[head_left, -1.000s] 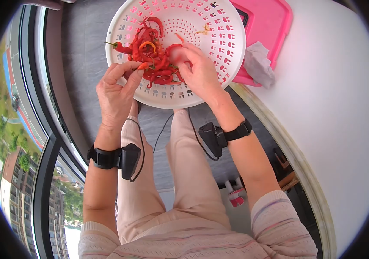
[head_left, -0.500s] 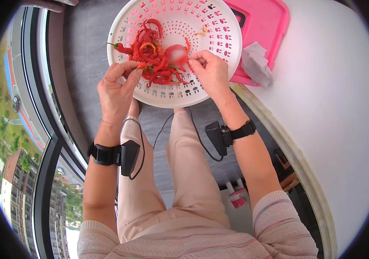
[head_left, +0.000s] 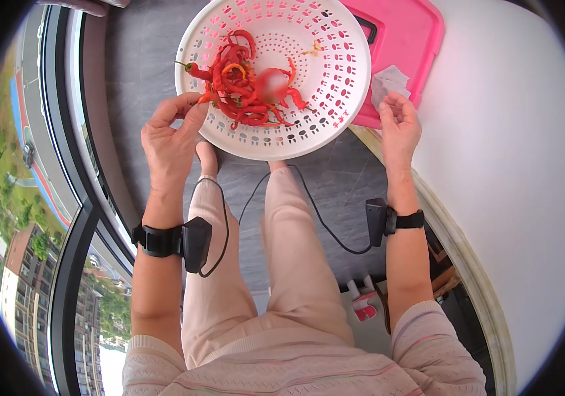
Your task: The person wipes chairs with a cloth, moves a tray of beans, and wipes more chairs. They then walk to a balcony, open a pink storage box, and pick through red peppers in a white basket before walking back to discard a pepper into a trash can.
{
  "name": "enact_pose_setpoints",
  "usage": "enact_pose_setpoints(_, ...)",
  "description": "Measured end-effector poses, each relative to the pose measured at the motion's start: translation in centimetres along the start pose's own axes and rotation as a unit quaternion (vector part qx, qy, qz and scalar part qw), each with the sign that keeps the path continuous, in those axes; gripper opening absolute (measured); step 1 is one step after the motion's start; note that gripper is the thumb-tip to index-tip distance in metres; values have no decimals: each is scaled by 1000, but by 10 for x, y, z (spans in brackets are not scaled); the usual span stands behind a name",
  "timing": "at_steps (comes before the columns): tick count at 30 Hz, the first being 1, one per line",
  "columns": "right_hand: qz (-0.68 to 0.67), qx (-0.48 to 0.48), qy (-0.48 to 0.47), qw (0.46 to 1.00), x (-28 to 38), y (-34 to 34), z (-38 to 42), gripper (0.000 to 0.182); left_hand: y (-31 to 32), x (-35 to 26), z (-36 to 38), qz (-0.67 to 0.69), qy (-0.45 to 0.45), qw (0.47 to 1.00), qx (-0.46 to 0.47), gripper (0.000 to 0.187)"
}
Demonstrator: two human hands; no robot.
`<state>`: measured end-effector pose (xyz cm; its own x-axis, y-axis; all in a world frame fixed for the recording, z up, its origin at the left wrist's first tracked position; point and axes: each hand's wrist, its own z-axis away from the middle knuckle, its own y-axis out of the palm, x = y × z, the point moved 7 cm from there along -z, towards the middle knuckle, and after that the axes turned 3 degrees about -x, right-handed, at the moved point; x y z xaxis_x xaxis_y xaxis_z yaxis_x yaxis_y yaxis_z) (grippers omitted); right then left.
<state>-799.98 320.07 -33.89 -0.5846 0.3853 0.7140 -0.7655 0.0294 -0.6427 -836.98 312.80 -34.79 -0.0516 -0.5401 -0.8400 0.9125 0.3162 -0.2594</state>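
A white perforated plastic basket (head_left: 342, 109) holds a pile of red chili peppers (head_left: 229, 86), one with a green stem pointing left. At the basket's left rim, my left hand (head_left: 171, 135) is closed, its thumb and index fingertips pinching the tip of a red chili pepper (head_left: 204, 97). My right hand (head_left: 401, 132) is over the crumpled grey tissue (head_left: 388, 80), thumb and fingers drawn together. Whatever is between its fingertips, if anything, is hidden. A round blurred reddish patch covers part of the pile's right side.
The tissue lies on a pink plastic lid or tray (head_left: 421, 39) partly under the basket. A white countertop (head_left: 507, 165) spans the right. Windows (head_left: 64, 218) line the left. Black wrist devices with a cable (head_left: 322, 231) are on both forearms. Grey floor lies below.
My right hand has moved right, from the chili peppers in the basket to the tissue. My left hand has shifted slightly left, toward the rim. A chili pepper now lies right of the pile.
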Motion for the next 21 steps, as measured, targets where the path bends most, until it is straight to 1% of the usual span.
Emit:
enact_pose_setpoints(1, 88, -51, -49, 994, -5, -13, -6, 33, -3, -2, 2, 0, 2, 1000, 0, 15)
enact_pose_setpoints(2, 86, -53, -49, 994, -14, -15, -12, 33, -5, -1, 3, 10, 5, 1000, -3, 14)
enact_pose_setpoints(4, 246, -57, -111, 961, -25, -10, -23, 42, -7, -5, 8, 18, 11, 1000, -6, 14)
enact_pose_setpoints(5, 242, -58, -109, 962, -38, -7, -28, 42, -8, -9, 10, 18, 18, 1000, -15, 14)
enact_pose_setpoints(7, 268, -60, -129, 953, -59, 4, -36, 34, -10, -14, 16, 14, 27, 999, -24, 14)
enact_pose_setpoints(8, 264, -60, -128, 954, -67, 3, -45, 34, -9, -14, 20, -2, 21, 1000, -11, 14)
enact_pose_setpoints(10, 253, -4, -25, 967, -93, 2, -62, 22, -8, -15, 27, -20, 17, 1000, 1, 14)
enact_pose_setpoints(11, 250, -5, -25, 968, -90, 2, -63, 22, -8, -14, 31, -14, 8, 1000, 4, 14)
enact_pose_setpoints(12, 262, -12, -30, 965, -86, 0, -65, 18, -7, -14, 34, -7, -1, 1000, 6, 14)
enact_pose_setpoints(14, 273, -19, -36, 961, -81, -4, -66, 14, -6, -16, 39, -3, 0, 1000, 4, 14)
enact_pose_setpoints(16, 215, -12, 8, 977, -85, -8, -66, 16, -4, -19, 45, 1, 2, 1000, 1, 13)
enact_pose_setpoints(18, 207, 1, 5, 978, -69, -11, -53, 15, -3, -22, 50, 12, -19, 1000, 2, 13)
enact_pose_setpoints(20, 199, 10, 1, 980, -62, -18, -43, 15, -1, -31, 55, 9, -20, 1000, 1, 14)
enact_pose_setpoints(21, 148, 16, 18, 989, -69, -19, -40, 15, -1, -35, 57, 7, -24, 1000, 0, 14)
